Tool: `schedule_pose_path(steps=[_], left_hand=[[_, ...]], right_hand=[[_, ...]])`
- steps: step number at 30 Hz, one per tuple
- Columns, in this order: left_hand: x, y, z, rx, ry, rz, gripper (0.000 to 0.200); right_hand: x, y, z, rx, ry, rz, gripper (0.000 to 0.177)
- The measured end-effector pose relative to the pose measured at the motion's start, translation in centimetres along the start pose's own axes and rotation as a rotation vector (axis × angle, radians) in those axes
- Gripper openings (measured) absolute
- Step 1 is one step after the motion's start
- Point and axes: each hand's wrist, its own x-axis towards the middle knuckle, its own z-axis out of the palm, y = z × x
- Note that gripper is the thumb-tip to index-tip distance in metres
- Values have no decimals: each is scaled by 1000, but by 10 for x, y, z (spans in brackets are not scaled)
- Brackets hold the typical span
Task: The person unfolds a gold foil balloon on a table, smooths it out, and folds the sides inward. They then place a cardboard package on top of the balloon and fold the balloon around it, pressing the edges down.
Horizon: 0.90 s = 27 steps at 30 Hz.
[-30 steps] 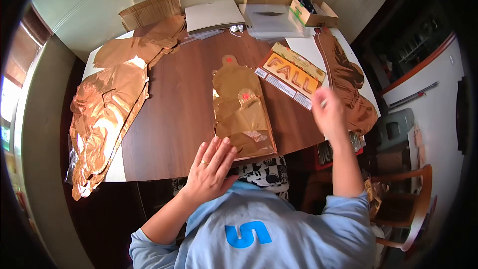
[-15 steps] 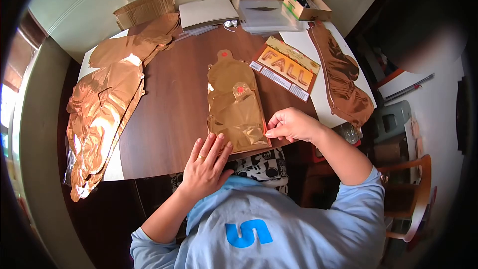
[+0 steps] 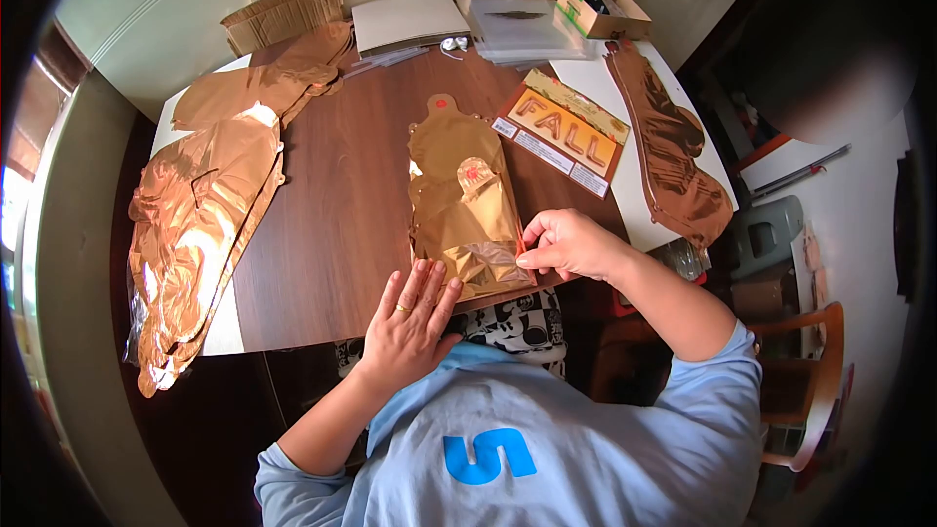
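One folded gold foil balloon (image 3: 444, 210) is laid at six o'clock on the table (image 3: 332, 205). Its seven o'clock corner is covered by the left hand (image 3: 408, 320), fingers slightly spread; its four o'clock edge is pinched by the right hand (image 3: 576, 249). At its two o'clock, the FALL card (image 3: 564, 132) is placed.

White earphones (image 3: 450, 43) lie on the table (image 3: 337, 185) — a wooden chair (image 3: 831, 361) stands near.

– passable on the left?
– yes, across bare tabletop (image 3: 327, 200), between the copper foil pile (image 3: 200, 205) and the gold foil (image 3: 447, 151).
– and on the right?
– tight: hemmed by the fall packet (image 3: 564, 130) (just beside the gold foil) and the right hand (image 3: 576, 244).
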Motion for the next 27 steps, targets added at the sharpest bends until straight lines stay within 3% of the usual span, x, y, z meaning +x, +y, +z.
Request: schedule_pose_path(steps=[10, 15, 18, 21, 27], left_hand=[[-1, 0, 1, -7, 17, 7, 84], [-2, -4, -6, -96, 54, 4, 83], [-3, -12, -16, -291, 131, -130, 83], [-6, -26, -23, -262, 119, -181, 82], [7, -48, -32, -280, 15, -31, 76]], right_hand=[[-4, -15, 4, -128, -113, 104, 21], [-5, -7, 9, -182, -45, 110, 17], [-8, 3, 11, -119, -5, 51, 18], [-11, 9, 12, -53, 29, 21, 17], [-17, 9, 13, -69, 69, 49, 17]])
